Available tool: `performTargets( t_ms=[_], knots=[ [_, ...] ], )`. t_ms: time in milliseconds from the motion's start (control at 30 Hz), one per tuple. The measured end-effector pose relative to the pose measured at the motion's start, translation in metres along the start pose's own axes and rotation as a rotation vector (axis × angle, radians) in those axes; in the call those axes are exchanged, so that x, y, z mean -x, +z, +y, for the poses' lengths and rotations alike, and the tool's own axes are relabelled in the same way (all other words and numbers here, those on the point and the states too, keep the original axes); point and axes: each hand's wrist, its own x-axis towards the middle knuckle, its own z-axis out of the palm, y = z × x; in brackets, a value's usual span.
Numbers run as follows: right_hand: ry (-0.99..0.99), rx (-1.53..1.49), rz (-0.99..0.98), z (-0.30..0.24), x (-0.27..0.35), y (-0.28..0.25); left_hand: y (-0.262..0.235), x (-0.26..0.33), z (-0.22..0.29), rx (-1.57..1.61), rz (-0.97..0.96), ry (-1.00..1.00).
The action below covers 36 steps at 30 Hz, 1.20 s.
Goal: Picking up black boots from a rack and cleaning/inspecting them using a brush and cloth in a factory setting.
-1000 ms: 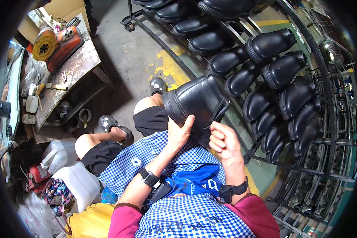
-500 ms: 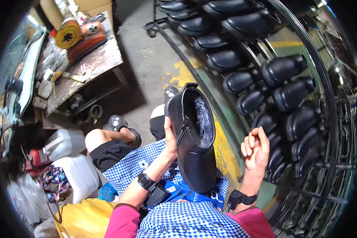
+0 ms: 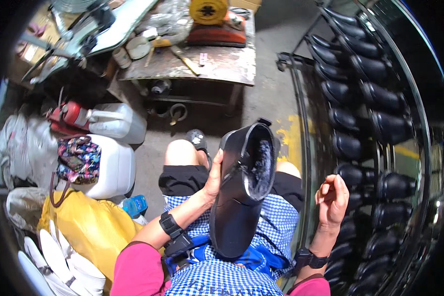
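A black ankle boot (image 3: 234, 217) with grey fleecy lining stands tilted over my lap, toe toward me and its opening facing up. My left hand (image 3: 213, 180) is closed on the boot's left side near the ankle, the thumb along the upper. Part of its fingers is hidden behind the boot. To the right, apart from the boot, my right hand (image 3: 333, 200) is raised with loosely bent fingers and nothing visible in them. It is nearest to the shoe rack. A blue-and-white checked apron (image 3: 276, 224) covers my lap below the boot.
A wheeled metal rack (image 3: 301, 106) with rows of black shoes (image 3: 394, 185) runs along the right. Ahead left is a worn table (image 3: 222, 64) with an orange machine (image 3: 217, 35). White jugs (image 3: 118, 165), a red fire extinguisher (image 3: 74, 114) and a yellow bag (image 3: 91, 219) lie at left.
My view has swung leftward, so the table and jugs appear farther right and more of the left side shows. My left hand still holds the boot; the right hand remains raised beside the rack.
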Motion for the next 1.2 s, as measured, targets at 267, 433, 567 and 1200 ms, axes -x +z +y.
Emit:
performTargets(
  t_ms=[267,433,567,1200],
  knots=[
    [0.136,0.379,-0.345,0.037,-0.125,0.108,-0.027,0.013,0.067,-0.046,0.036,-0.05],
    [-0.063,0.751,-0.579,0.096,-0.21,0.178,-0.042,0.009,0.06,0.215,0.041,0.028],
    [-0.275,0.91,-0.67,0.146,-0.269,0.232,-0.034,0.004,0.066,0.015,0.158,0.113],
    [0.289,0.174,-0.543,0.133,-0.273,0.265,-0.111,0.007,0.068,0.159,0.339,0.048]
  ],
)
